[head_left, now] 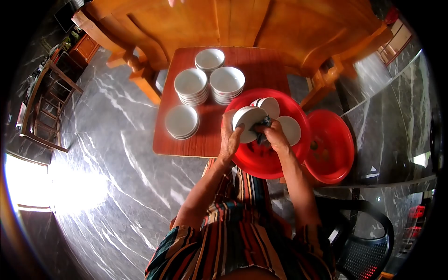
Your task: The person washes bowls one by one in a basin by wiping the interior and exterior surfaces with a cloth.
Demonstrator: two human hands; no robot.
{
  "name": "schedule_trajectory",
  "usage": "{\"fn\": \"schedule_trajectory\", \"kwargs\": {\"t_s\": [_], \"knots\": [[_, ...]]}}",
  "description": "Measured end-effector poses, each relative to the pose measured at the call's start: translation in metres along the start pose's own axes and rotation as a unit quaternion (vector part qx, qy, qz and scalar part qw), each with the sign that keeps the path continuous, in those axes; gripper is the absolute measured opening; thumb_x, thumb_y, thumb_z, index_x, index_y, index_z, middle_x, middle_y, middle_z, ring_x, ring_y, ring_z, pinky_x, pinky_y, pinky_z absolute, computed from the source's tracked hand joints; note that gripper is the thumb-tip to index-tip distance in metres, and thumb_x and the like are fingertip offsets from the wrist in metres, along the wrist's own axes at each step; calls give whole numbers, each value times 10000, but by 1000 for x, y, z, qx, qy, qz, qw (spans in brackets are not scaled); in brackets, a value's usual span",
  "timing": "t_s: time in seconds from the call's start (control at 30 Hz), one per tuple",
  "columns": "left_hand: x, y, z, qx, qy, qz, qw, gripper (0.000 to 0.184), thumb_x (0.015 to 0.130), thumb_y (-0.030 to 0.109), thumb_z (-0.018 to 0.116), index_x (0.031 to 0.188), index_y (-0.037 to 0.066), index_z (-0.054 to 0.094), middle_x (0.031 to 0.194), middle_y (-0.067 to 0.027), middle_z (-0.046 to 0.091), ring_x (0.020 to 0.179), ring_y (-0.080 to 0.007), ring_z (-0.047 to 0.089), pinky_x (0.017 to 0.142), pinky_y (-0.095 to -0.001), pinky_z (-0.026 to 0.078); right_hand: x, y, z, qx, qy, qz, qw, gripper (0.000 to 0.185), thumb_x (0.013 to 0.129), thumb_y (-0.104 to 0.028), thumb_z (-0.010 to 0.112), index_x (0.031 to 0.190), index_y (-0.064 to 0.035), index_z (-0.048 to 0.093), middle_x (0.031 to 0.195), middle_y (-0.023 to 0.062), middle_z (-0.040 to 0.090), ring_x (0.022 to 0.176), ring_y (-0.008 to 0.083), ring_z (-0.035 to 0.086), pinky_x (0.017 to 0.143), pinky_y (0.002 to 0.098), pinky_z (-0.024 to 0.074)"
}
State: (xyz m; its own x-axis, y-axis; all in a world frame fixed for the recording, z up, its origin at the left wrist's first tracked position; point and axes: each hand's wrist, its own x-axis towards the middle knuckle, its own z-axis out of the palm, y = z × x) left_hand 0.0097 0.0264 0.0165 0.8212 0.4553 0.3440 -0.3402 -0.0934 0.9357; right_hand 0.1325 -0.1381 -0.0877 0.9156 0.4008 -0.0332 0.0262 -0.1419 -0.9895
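Observation:
My left hand (230,140) grips a white bowl (243,122) by its left side, with the thumb over the rim. The bowl is tilted above a red basin (298,100). In my right hand (276,135) is a dark, bunched cloth (262,130), pressed against the bowl's right side. Several more white bowls (290,129) lie in the basin, partly hidden behind my hands. To the left, stacked white bowls (191,83) and a stack of white plates or shallow bowls (182,121) stand on the red-brown table (168,144).
A second red basin (339,161), with some small things at its bottom, sits lower on the right. Behind the table stands a large wooden bench (196,23). A black chair (364,252) is close at my right. Wooden chairs (51,102) stand far left on the marbled floor (126,154).

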Motion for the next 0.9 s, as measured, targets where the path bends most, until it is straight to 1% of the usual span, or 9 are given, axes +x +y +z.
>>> {"fn": "schedule_trajectory", "kwargs": {"t_s": [0.13, 0.3, 0.4, 0.53, 0.67, 0.7, 0.77, 0.83, 0.9], "knots": [[1, -5, 2, 21, -30, 8, 999, 464, 739, 117, 563, 1170, 3, 434, 1055, -171, 536, 989, -271, 522, 883, -369, 414, -13, -58, 8, -48, 65, -74, 994, 270, 703, 20, 631, 972, -4, 624, 870, 70, 663, 783, 163, 623, 703, 290, 495], [2, -4, 4, 16, -76, 8, 997, 485, 695, 71, 563, 1155, -3, 432, 1022, -170, 554, 952, -266, 544, 863, -348, 429, -23, -80, 8, -269, 174, -233, 918, 282, 707, 37, 627, 976, -14, 560, 870, 182, 630, 846, 322, 630, 688, 348, 495], [3, 1, 5, 49, -83, -9, 995, 476, 682, 66, 557, 1139, 6, 437, 987, -175, 563, 907, -264, 561, 831, -348, 448, -30, -100, 14, -293, 166, -293, 895, 315, 714, 55, 626, 1009, -18, 545, 901, 178, 611, 864, 362, 611, 695, 371, 500], [4, -2, 5, 50, -107, -31, 993, 445, 684, 58, 551, 1114, 14, 447, 952, -183, 571, 876, -268, 575, 803, -358, 461, -35, -109, 17, -308, 164, -320, 881, 347, 693, 76, 634, 1014, -22, 548, 931, 168, 606, 867, 347, 614, 714, 382, 504], [4, -11, 4, 69, -127, -40, 989, 411, 699, 49, 545, 1097, 12, 450, 930, -183, 584, 875, -270, 585, 793, -353, 463, -32, -108, 15, -337, 125, -415, 836, 369, 669, 82, 636, 1010, -28, 553, 940, 155, 608, 863, 337, 617, 723, 376, 509], [4, -17, 3, 85, -151, 4, 985, 398, 710, 48, 544, 1095, 12, 450, 929, -185, 589, 880, -271, 587, 790, -349, 463, -32, -108, 15, -344, 115, -443, 820, 374, 661, 86, 635, 1008, -28, 554, 939, 151, 609, 861, 333, 617, 726, 375, 511], [2, -27, 2, 99, -174, 47, 979, 385, 721, 47, 543, 1093, 12, 450, 928, -188, 593, 884, -272, 590, 787, -344, 463, -31, -107, 18, -323, 117, -435, 832, 375, 654, 91, 614, 1005, -26, 553, 935, 157, 608, 868, 334, 614, 727, 369, 504], [3, -23, 2, 88, -177, 16, 980, 377, 739, 46, 538, 1103, 6, 446, 935, -183, 599, 886, -254, 588, 786, -335, 462, -30, -104, 19, -254, 118, -305, 910, 386, 642, 91, 589, 1008, -27, 548, 906, 157, 611, 860, 331, 617, 722, 357, 495], [1, -11, 3, 57, -164, -5, 985, 377, 751, 47, 533, 1113, -1, 440, 945, -175, 600, 890, -235, 583, 789, -328, 460, -26, -98, 17, -240, 117, -257, 929, 382, 638, 81, 569, 1004, -26, 541, 861, 152, 618, 825, 323, 625, 713, 352, 486]]}}
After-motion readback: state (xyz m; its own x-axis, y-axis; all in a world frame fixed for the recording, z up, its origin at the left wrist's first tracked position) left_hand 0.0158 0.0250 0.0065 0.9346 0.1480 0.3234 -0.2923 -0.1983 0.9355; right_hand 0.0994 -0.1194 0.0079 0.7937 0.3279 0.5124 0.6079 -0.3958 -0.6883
